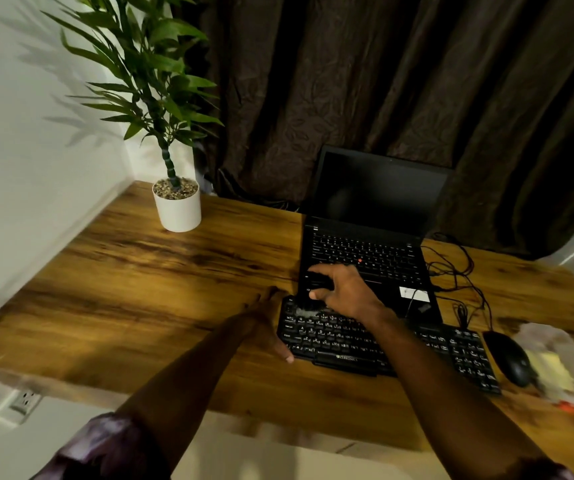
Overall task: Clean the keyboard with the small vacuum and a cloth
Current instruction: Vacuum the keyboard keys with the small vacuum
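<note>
Lying along the near edge of the wooden worktop [140, 289], right of its middle, the black keyboard [341, 341] is taking up the space just in front of an open laptop [365, 254], whose dark screen is facing the person. The right grip [344, 292] is closing around the small vacuum [306, 299], a black body with fingers and thumb curling round it, and is holding it upright over the keyboard's far-left corner. The vacuum's pale nozzle is pointing down and touching the top rows of keys there. The left grip [264, 323] is resting against the keyboard's left end, its thumb lying at the near-left corner; the blur is hiding whether the fingers are curling round the edge or lying flat, so I cannot tell its state. Both forearms are reaching in from the near edge, the right one crossing over the middle of the keyboard.

A black mouse [507, 358] is sitting just beside the keyboard's right end. Past it, toward the right edge, a pale crumpled heap [555, 351] with a yellow piece is lying, too blurred to name. Thin cables [458, 271] are trailing beside the laptop's right side. A potted plant [178, 209] in a white pot is standing at the far-left corner, and a dark curtain [382, 81] is hanging behind the far edge.
</note>
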Available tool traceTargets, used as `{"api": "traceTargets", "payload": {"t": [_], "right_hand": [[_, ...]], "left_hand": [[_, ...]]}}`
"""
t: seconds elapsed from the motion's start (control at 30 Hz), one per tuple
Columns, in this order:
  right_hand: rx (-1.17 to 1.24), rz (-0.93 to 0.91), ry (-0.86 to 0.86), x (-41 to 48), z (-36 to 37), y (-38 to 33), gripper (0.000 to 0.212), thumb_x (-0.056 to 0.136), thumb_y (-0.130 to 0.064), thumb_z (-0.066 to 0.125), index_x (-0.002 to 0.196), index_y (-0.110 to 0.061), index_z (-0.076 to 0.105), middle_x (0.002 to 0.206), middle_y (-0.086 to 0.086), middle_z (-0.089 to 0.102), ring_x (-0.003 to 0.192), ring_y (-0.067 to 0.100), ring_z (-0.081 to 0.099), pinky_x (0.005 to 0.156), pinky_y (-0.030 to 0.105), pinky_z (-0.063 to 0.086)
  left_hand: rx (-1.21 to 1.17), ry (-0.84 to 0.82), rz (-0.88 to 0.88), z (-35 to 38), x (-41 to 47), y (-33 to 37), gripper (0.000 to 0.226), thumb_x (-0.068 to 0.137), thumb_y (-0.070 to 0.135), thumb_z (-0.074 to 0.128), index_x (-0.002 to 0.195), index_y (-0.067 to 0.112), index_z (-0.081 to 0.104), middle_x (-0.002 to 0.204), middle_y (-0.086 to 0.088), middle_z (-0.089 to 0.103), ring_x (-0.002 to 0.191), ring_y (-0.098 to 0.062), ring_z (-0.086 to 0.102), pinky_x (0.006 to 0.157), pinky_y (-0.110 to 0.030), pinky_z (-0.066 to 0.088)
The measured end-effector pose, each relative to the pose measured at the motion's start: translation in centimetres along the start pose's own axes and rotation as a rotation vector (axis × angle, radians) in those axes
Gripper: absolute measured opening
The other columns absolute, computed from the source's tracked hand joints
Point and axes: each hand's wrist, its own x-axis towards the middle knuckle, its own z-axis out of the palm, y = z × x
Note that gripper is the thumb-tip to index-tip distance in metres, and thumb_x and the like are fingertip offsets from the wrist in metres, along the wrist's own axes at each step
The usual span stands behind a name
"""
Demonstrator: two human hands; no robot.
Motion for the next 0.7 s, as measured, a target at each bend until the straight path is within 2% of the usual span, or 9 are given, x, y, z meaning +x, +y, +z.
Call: {"api": "traceTargets", "payload": {"t": [0.07,0.2,0.37,0.57,0.63,0.7], "right_hand": [[-0.017,0.012,0.005,0.0,-0.3,0.3,0.05,0.083,-0.018,0.078,0.129,-0.026,0.061,0.126,0.002,0.065,0.11,0.017,0.063,0.098,0.042,0.054],[-0.011,0.002,-0.01,0.7,1.0,-0.3,0.051,0.08,-0.028,0.079,0.124,-0.042,0.058,0.126,0.002,0.062,0.119,0.021,0.058,0.099,0.045,0.052],[0.071,-0.046,0.028,1.0,2.4,-1.2,0.042,0.082,-0.015,0.078,0.122,-0.023,0.067,0.117,-0.001,0.069,0.109,0.013,0.064,0.094,0.035,0.056],[0.021,-0.049,0.002,0.5,1.3,0.3,0.047,0.082,-0.018,0.077,0.125,-0.032,0.062,0.123,0.002,0.066,0.114,0.018,0.063,0.097,0.044,0.055],[-0.013,-0.025,-0.006,0.3,0.8,0.9,0.052,0.082,-0.022,0.077,0.126,-0.039,0.057,0.126,0.004,0.064,0.113,0.02,0.064,0.093,0.047,0.056],[-0.029,-0.016,-0.003,0.4,0.5,1.2,0.052,0.083,-0.021,0.076,0.127,-0.039,0.055,0.123,0.004,0.064,0.106,0.019,0.066,0.088,0.046,0.058]], "left_hand": [[-0.006,0.001,0.001,0.0,0.0,-0.1,0.144,0.045,0.057,0.092,0.156,0.032,0.003,0.165,0.004,-0.003,0.151,-0.034,0.002,0.118,-0.063,0.011],[0.018,-0.01,-0.01,-0.3,-0.2,0.4,0.145,0.049,0.056,0.092,0.156,0.03,-0.001,0.165,0.001,-0.005,0.151,-0.034,0.002,0.118,-0.063,0.011],[0.038,-0.025,-0.026,-0.1,0.1,0.3,0.149,0.047,0.061,0.09,0.156,0.029,-0.007,0.165,0.002,-0.009,0.151,-0.034,-0.003,0.119,-0.062,0.008],[-0.011,0.008,-0.007,-0.1,-0.4,0.3,0.142,0.048,0.054,0.093,0.155,0.034,0.002,0.164,0.002,-0.001,0.15,-0.034,0.005,0.118,-0.061,0.016],[-0.024,0.015,0.002,-0.2,-0.6,0.4,0.142,0.049,0.052,0.093,0.156,0.033,0.002,0.164,0.002,-0.001,0.15,-0.034,0.006,0.119,-0.06,0.014],[-0.021,0.01,-0.001,-0.2,-0.5,0.4,0.143,0.048,0.052,0.094,0.156,0.033,0.002,0.164,0.003,-0.001,0.15,-0.033,0.007,0.119,-0.061,0.015]]}}
